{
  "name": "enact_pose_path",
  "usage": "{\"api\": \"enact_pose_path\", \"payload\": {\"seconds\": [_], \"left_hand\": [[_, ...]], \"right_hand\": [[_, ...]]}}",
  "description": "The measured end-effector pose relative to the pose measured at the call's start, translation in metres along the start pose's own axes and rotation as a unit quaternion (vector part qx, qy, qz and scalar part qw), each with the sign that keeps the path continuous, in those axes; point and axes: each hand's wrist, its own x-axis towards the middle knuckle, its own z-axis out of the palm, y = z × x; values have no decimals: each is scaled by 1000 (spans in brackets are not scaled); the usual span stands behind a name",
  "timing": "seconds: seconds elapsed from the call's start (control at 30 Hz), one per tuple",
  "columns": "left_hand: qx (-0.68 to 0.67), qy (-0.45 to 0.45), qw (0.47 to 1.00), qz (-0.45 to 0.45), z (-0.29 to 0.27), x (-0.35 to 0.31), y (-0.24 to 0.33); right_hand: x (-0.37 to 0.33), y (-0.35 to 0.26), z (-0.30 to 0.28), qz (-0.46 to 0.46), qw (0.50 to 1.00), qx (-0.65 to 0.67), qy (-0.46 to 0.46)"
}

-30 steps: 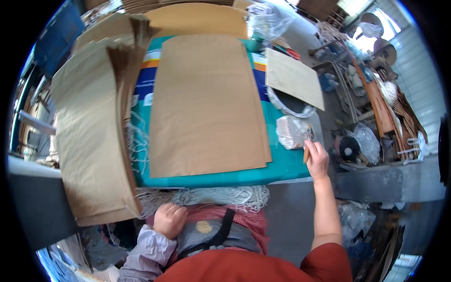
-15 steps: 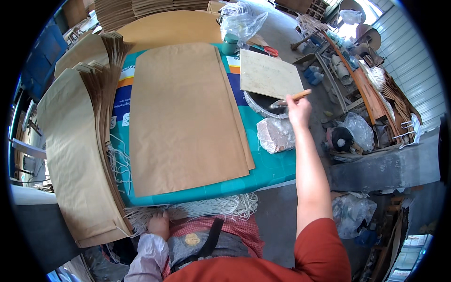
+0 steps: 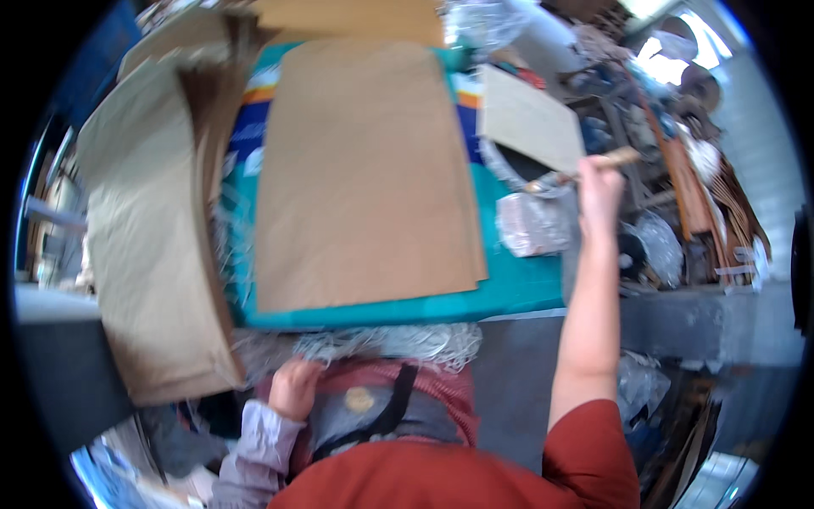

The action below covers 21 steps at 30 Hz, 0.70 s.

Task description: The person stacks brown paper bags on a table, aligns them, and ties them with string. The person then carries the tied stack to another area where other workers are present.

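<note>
My right hand [image 3: 600, 191] is closed round the wooden handle of a brush [image 3: 617, 158]. The brush's head end points left, over the rim of a round tub [image 3: 507, 167]. A pale flat board [image 3: 530, 119] partly covers that tub. My left hand [image 3: 294, 386] is low at my lap with its fingers curled, beside a bundle of white strings [image 3: 390, 343] along the table's near edge. Whether it holds anything is hidden and blurred. Between the hands, large brown paper sheets or bags [image 3: 365, 182] lie flat in a pile on the teal-covered table [image 3: 526, 284].
A stack of folded brown paper bags [image 3: 148, 229] hangs over the table's left edge, white strings [image 3: 235, 246] beside it. A plastic-wrapped block [image 3: 532, 223] sits near the tub. Clear plastic [image 3: 483, 24] lies at the back. Cluttered shelving [image 3: 678, 170] stands at the right.
The view has shifted and blurred. My right hand has drawn the brush back from inside the tub to its near rim. My left hand has come slightly off the strings toward me.
</note>
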Motion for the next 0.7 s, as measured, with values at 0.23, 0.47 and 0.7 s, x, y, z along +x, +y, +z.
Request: {"api": "enact_pose_path", "payload": {"seconds": [0.23,0.47,0.7], "left_hand": [[228,18,973,-28,-47,12,29],[329,-11,944,-22,-44,47,13],[306,-7,951,-32,-34,57,6]], "right_hand": [[-179,-76,78,-121,934,144,-303],[-209,-114,154,-192,872,127,-433],[-214,-116,164,-149,900,56,-406]]}}
